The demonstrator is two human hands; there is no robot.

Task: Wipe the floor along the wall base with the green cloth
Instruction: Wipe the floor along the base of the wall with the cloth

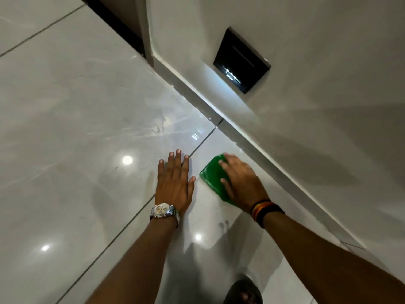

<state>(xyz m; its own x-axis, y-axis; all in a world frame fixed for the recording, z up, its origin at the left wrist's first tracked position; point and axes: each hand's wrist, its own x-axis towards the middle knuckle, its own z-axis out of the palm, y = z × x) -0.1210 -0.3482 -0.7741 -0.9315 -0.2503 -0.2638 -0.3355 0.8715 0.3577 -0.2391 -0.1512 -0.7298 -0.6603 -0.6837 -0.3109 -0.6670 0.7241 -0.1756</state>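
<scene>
A folded green cloth [213, 175] lies flat on the glossy white tile floor [87, 128], a short way out from the grey skirting [263, 154] at the wall base. My right hand [241, 181] presses down on the cloth with its fingers spread over it, covering its right half. My left hand [175, 181] rests palm down on the bare tile just left of the cloth, fingers apart, holding nothing. A silver watch sits on the left wrist and striped bands on the right wrist.
The white wall [306, 106] runs diagonally from upper left to lower right, with a black recessed light fitting [241, 62] low on it. A dark door frame [122, 23] stands at the wall's far end. My foot [243, 292] shows at the bottom edge.
</scene>
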